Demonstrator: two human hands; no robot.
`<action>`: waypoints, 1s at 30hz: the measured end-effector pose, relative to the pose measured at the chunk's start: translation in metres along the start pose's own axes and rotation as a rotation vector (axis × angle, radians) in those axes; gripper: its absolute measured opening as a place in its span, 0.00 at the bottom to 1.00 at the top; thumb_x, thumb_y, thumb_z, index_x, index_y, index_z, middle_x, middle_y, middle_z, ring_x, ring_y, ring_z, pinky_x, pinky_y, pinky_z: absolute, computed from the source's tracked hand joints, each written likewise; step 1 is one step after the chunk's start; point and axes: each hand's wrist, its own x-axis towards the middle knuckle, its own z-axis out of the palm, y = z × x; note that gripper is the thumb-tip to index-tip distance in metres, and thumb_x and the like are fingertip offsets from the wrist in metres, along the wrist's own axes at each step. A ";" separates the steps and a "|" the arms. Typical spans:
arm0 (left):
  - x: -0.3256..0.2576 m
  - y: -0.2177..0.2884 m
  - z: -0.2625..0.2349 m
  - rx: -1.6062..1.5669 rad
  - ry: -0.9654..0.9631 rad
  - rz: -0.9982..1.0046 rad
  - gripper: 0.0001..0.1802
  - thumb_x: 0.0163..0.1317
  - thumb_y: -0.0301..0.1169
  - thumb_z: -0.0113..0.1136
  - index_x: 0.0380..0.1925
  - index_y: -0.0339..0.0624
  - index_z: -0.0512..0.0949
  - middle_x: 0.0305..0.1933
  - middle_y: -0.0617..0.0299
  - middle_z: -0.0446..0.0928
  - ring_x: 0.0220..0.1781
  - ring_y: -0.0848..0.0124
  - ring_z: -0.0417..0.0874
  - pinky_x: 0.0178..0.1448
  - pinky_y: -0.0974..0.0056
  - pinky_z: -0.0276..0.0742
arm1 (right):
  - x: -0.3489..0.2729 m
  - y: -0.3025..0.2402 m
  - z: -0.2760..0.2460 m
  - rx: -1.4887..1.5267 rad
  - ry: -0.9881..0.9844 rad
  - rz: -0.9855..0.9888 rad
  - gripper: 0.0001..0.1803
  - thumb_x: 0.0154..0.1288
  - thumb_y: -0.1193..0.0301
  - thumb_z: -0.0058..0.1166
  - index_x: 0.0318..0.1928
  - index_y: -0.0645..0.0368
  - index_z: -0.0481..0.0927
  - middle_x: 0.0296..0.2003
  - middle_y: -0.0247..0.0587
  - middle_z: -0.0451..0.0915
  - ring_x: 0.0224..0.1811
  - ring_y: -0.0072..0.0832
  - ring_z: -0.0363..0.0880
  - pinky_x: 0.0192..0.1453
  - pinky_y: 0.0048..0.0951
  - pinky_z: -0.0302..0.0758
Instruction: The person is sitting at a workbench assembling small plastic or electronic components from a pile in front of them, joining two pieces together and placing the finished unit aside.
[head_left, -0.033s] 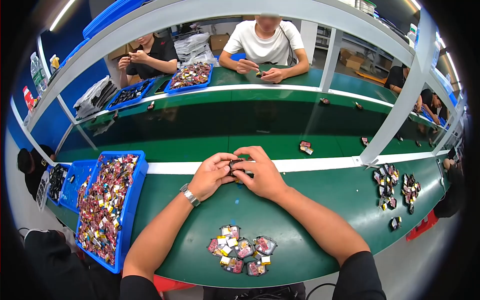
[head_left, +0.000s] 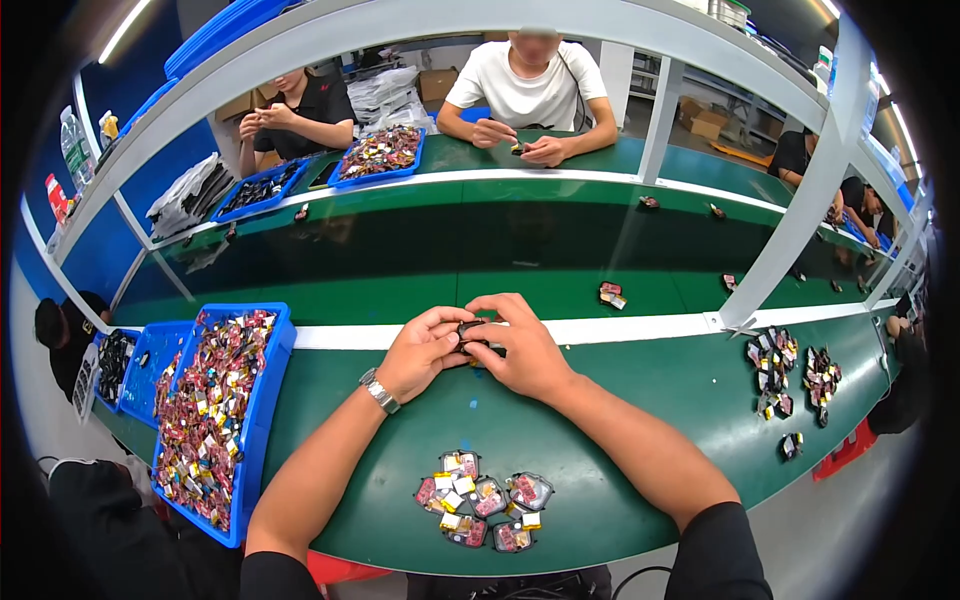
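Observation:
My left hand (head_left: 412,358) and my right hand (head_left: 532,352) meet over the green table, near the white strip. Between their closed fingers is a small black plastic casing (head_left: 467,334), gripped from both sides and mostly covered. A bit of yellow shows just below it. Closer to me lies a cluster of black casings (head_left: 487,497) fitted with red circuit boards and white-and-yellow battery cells.
A blue tray (head_left: 268,440) heaped with red boards and cells stands at my left. Groups of assembled casings (head_left: 773,370) lie on the right. Beyond the white strip runs a green conveyor belt (head_left: 420,300) carrying scattered units. A grey post (head_left: 790,230) rises at right; people work opposite.

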 end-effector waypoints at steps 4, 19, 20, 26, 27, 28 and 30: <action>0.000 0.000 0.001 0.000 -0.003 0.009 0.15 0.71 0.24 0.49 0.56 0.38 0.69 0.59 0.53 0.76 0.57 0.68 0.80 0.59 0.63 0.81 | -0.001 -0.001 0.003 -0.015 0.045 0.011 0.07 0.56 0.75 0.63 0.37 0.59 0.85 0.50 0.40 0.77 0.54 0.38 0.74 0.53 0.35 0.77; 0.002 -0.007 0.002 -0.163 -0.007 0.164 0.14 0.70 0.23 0.53 0.54 0.38 0.69 0.61 0.51 0.74 0.61 0.64 0.77 0.65 0.56 0.77 | 0.001 -0.011 0.013 0.060 0.149 0.062 0.10 0.55 0.78 0.62 0.40 0.59 0.85 0.55 0.42 0.76 0.58 0.40 0.71 0.56 0.37 0.75; 0.001 -0.009 0.001 -0.163 -0.010 0.165 0.14 0.70 0.23 0.53 0.54 0.38 0.69 0.61 0.51 0.74 0.61 0.64 0.77 0.65 0.56 0.77 | 0.001 -0.011 0.013 0.038 0.151 0.036 0.10 0.55 0.78 0.63 0.40 0.59 0.85 0.55 0.42 0.76 0.59 0.41 0.71 0.56 0.37 0.75; 0.002 -0.007 0.000 -0.181 -0.064 0.169 0.15 0.68 0.23 0.56 0.53 0.42 0.70 0.63 0.52 0.72 0.64 0.62 0.75 0.67 0.51 0.74 | 0.001 -0.013 0.010 -0.021 0.205 0.003 0.10 0.53 0.78 0.64 0.38 0.58 0.85 0.54 0.41 0.77 0.59 0.41 0.71 0.55 0.37 0.75; 0.001 -0.008 0.000 -0.182 -0.070 0.169 0.14 0.68 0.23 0.56 0.53 0.42 0.71 0.64 0.52 0.72 0.64 0.62 0.75 0.67 0.51 0.73 | 0.000 -0.014 0.010 -0.018 0.211 0.022 0.09 0.53 0.78 0.64 0.38 0.57 0.85 0.53 0.41 0.77 0.58 0.41 0.71 0.55 0.37 0.75; 0.001 -0.008 0.000 -0.184 -0.077 0.170 0.14 0.68 0.23 0.55 0.53 0.42 0.71 0.65 0.52 0.71 0.64 0.62 0.75 0.67 0.51 0.73 | 0.000 -0.013 0.010 -0.018 0.213 0.023 0.09 0.53 0.78 0.64 0.38 0.57 0.85 0.53 0.41 0.77 0.58 0.41 0.71 0.55 0.37 0.75; 0.001 -0.007 0.000 -0.191 -0.081 0.160 0.14 0.68 0.23 0.55 0.53 0.42 0.71 0.66 0.51 0.71 0.63 0.62 0.76 0.67 0.51 0.73 | 0.000 -0.012 0.009 0.001 0.206 0.045 0.09 0.53 0.77 0.65 0.38 0.55 0.86 0.54 0.40 0.77 0.59 0.40 0.71 0.55 0.37 0.75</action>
